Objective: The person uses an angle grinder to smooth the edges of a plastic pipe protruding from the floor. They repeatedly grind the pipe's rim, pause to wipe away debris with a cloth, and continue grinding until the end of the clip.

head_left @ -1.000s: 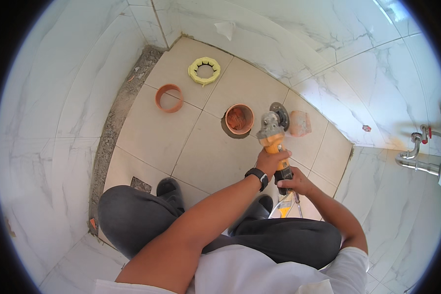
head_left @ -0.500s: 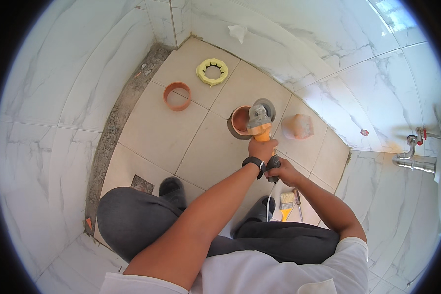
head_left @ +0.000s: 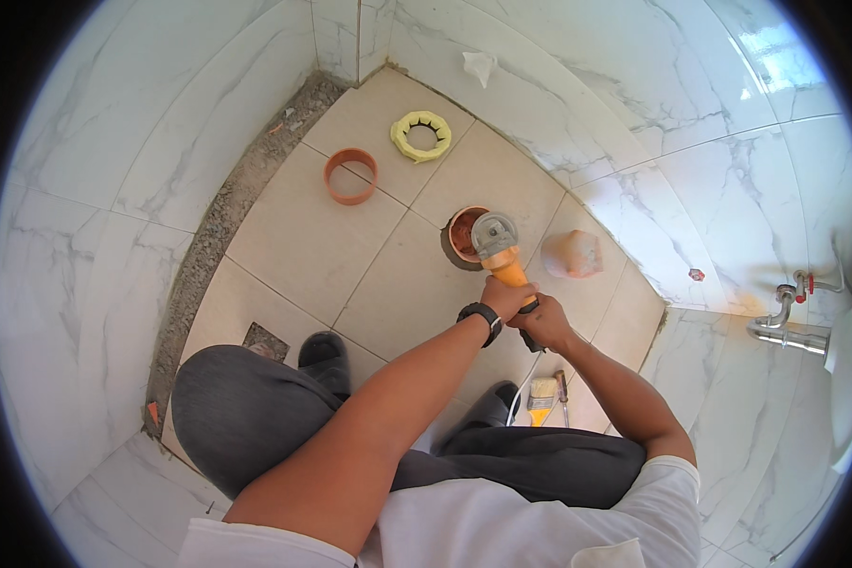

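Both my hands are closed around an orange and black angle grinder [head_left: 507, 270]. My left hand [head_left: 505, 297], below a dark wristwatch, wraps the orange body near the grey head. Behind it, my right hand [head_left: 543, 324] grips the darker rear end. The grinder's head hangs over the right side of a reddish-brown pipe opening [head_left: 460, 239] set in the floor. Its disc is mostly hidden under the guard, and I cannot tell whether it touches the pipe rim. Dark, rough edging shows around the left of the opening.
A loose reddish-brown pipe ring [head_left: 328, 180] and a yellow ring [head_left: 399, 145] lie beyond on the tiles. A pinkish plastic bag [head_left: 574, 256] sits right of the pipe. Near my right foot are a paintbrush [head_left: 542, 398] and a screwdriver [head_left: 563, 388]. Metal plumbing [head_left: 784, 327] juts from the right wall.
The grinder's head has turned and now faces flatter over the pipe opening. My right hand has come up closer to my left. The whole view has shifted slightly.
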### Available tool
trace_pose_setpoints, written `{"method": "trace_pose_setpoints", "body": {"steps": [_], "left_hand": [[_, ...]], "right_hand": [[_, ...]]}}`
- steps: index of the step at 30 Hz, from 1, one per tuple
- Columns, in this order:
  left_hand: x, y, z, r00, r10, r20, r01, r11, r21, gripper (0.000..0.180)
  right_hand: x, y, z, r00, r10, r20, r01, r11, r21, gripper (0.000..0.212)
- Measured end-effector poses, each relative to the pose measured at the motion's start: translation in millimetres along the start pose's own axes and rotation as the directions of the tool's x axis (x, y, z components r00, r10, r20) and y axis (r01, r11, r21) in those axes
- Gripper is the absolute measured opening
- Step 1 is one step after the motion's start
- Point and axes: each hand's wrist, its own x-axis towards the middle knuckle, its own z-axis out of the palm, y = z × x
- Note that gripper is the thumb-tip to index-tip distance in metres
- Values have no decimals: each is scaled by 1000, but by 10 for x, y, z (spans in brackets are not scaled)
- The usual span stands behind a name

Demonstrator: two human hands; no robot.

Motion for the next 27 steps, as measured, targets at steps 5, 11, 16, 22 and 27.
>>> {"method": "trace_pose_setpoints", "body": {"steps": [5, 11, 16, 22, 27], "left_hand": [[38, 38, -127, 993, -6, 118, 17, 996, -90, 28], [-49, 249, -218, 991, -32, 129, 46, 994, -104, 33], [-42, 280, -235, 994, -54, 98, 62, 995, -81, 35], [22, 205, -277, 994, -88, 71, 92, 994, -51, 36], [80, 123, -318, 995, -65, 80, 66, 998, -10, 37]], "right_hand": [[112, -46, -19, 999, -32, 30, 33, 997, -66, 33], [253, -93, -49, 996, -17, 90, 24, 997, -77, 40], [311, -107, -41, 994, -14, 105, 26, 993, -116, 42], [353, -95, 19, 994, 5, 110, 6, 995, -100, 42], [392, -56, 71, 990, 36, 136, -23, 995, -97, 43]]}}
